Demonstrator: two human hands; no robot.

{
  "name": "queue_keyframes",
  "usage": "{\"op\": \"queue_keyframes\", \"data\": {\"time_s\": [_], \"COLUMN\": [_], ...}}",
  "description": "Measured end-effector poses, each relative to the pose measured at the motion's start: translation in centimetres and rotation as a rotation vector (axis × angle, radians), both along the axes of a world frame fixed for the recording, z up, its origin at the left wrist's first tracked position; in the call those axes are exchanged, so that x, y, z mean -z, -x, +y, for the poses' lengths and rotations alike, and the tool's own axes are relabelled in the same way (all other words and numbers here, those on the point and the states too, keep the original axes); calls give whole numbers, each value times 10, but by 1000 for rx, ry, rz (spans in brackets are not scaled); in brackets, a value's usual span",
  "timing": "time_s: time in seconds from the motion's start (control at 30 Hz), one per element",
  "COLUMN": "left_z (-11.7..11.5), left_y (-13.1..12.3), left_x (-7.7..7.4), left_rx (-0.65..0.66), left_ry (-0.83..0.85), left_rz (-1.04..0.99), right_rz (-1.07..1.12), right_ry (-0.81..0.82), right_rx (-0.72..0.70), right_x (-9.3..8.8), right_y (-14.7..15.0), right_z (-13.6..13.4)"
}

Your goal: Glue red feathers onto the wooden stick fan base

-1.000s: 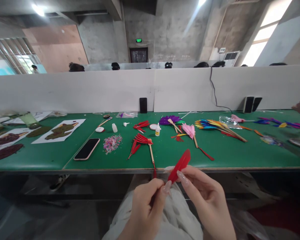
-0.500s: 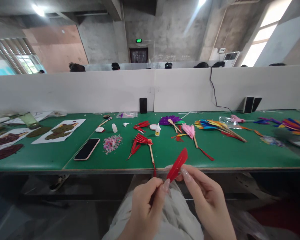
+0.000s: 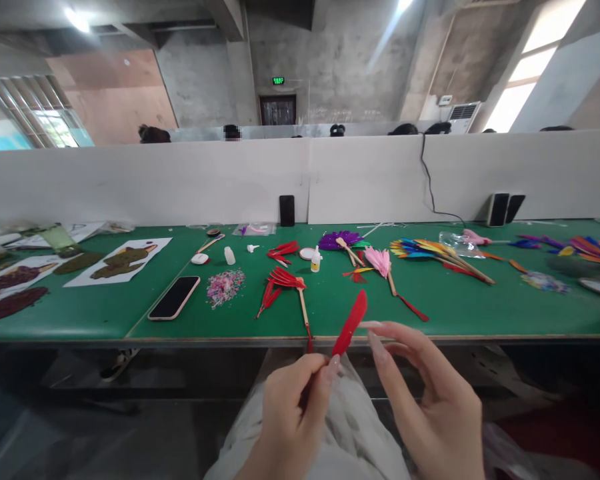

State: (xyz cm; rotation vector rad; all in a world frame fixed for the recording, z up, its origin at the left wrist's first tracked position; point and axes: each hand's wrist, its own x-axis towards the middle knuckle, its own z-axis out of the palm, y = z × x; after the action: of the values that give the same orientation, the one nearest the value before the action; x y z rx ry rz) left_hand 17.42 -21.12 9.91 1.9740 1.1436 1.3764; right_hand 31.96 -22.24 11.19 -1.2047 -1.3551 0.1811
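Note:
A red feather [image 3: 351, 324] stands tilted up over my lap, its lower end pinched between the thumb and fingers of my left hand [image 3: 300, 397]. My right hand [image 3: 423, 387] is beside the feather on the right, thumb and forefinger apart, with nothing visible between them. Whether its forefinger tip touches the feather's edge, I cannot tell. Beyond my hands, a partly made red feather fan [image 3: 286, 280] with a wooden handle lies on the green table [image 3: 250, 320]. More red feathers [image 3: 283, 252] lie behind it, near a small white glue bottle [image 3: 315, 260].
A phone [image 3: 174, 298] and a heap of colourful sequins [image 3: 225, 287] lie left of the red fan. To the right are a pink feather fan [image 3: 379, 261], a purple one [image 3: 340, 241] and multicoloured feathers [image 3: 430, 252]. A white partition [image 3: 205, 180] rises behind the table.
My right hand has let go of the feather, moving slightly right with thumb and forefinger parting. The feather now stands a little more upright; my left hand is nearly still.

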Motion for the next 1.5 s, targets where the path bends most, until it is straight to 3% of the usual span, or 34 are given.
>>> {"op": "queue_keyframes", "data": {"time_s": [0.17,0.4,0.6,0.77,1.03,1.5], "left_z": [2,1,3,5,5,6], "left_y": [1,-2,-3,-2,-1,2], "left_x": [7,13,16,17,18,20], "left_rx": [56,86,205,168,229,283], "left_ry": [31,82,54,86,17,-9], "left_rz": [8,-42,-133,-195,-230,-218], "right_rz": [-176,-269,-393,-501,-586,-641], "right_ry": [-11,-28,-45,-53,-84,-100], "right_rx": [-89,9,54,39,-22,-2], "right_x": [-8,-10,-19,-25,-34,-39], "right_y": [-2,1,3,4,9,9], "right_z": [-6,-4,-2,0,3,4]}}
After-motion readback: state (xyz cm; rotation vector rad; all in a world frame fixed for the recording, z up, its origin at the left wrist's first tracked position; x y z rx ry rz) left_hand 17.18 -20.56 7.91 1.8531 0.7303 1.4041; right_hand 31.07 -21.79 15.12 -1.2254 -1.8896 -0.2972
